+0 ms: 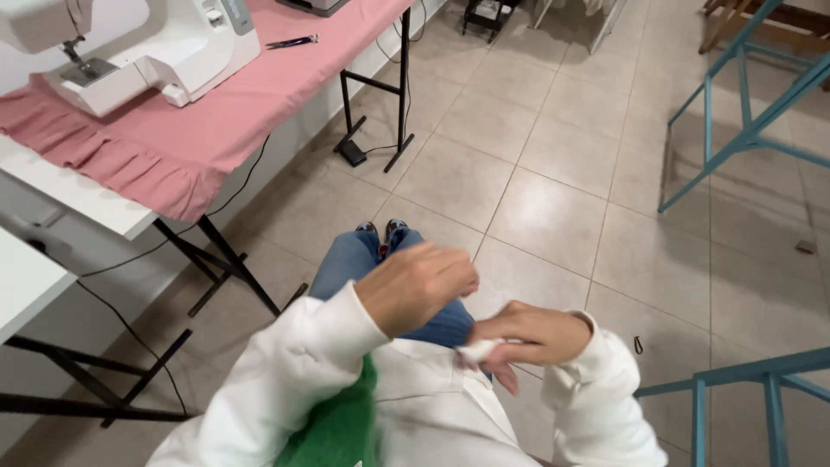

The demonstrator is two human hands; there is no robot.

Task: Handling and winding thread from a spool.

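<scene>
Two hands: both meet over the lap, low at centre, white sleeves on both arms.
Left hand (pixel 417 287): fingers curled into a loose fist, knuckles up; whether that grip pinches anything cannot be told.
Right hand (pixel 529 335): at 4 o'clock from the left hand, just beside it; its grip is pressed together on a white wad (pixel 478 349).
White wad: small, at the right fingertips, above the white garment on the lap; its kind is too blurred to tell.
Green cloth (pixel 339 425): at 7 o'clock from the left hand, tucked under the left sleeve.
Jeans (pixel 347 261): at 11 o'clock, stretched out toward the tiled floor (pixel 553 173).
Table (pixel 78 197): far at 10 o'clock, carrying a pink cloth (pixel 216 112) and a white sewing machine (pixel 173 43).
Teal frames (pixel 743 112): at 2 and 4 o'clock.
</scene>
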